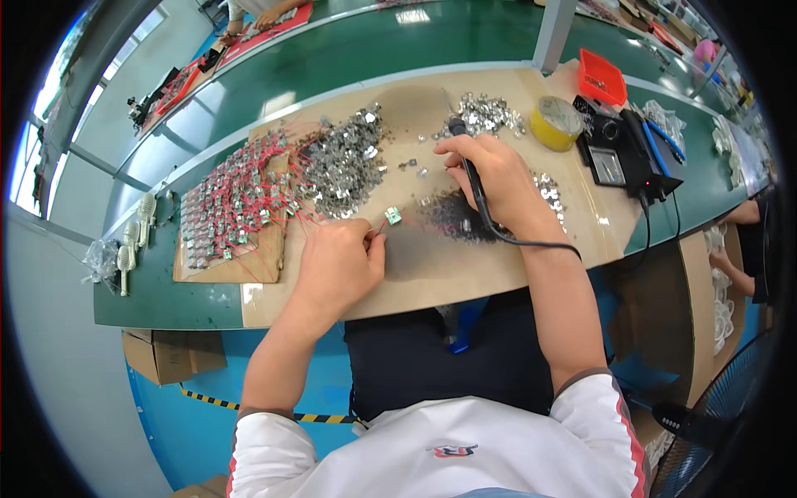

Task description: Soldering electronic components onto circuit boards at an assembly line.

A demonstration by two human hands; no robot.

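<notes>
Between the thumb and fingers of my left hand [344, 257] is pinched the thin red wire of a small green circuit board [393, 216], which sticks out just past my fingertips. My right hand [496, 178] grips a black soldering iron [474, 181], its cord trailing back over my forearm. The iron's front end points away from me, toward a heap of small shiny metal pieces [490, 114]. Left of my left hand, many green boards with red wires [237, 199] cover a cardboard sheet [270, 249]. A larger heap of metal pieces [344, 162] lies beyond that hand.
Brown cardboard [432, 290] covers the bench. On the right are a yellow tape roll [556, 124], a red bin [602, 76], a black soldering station [618, 153] and blue-handled pliers [664, 141]. Hairbrush-like pale tools [127, 249] lie far left. A fan [718, 415] stands lower right; other people work nearby.
</notes>
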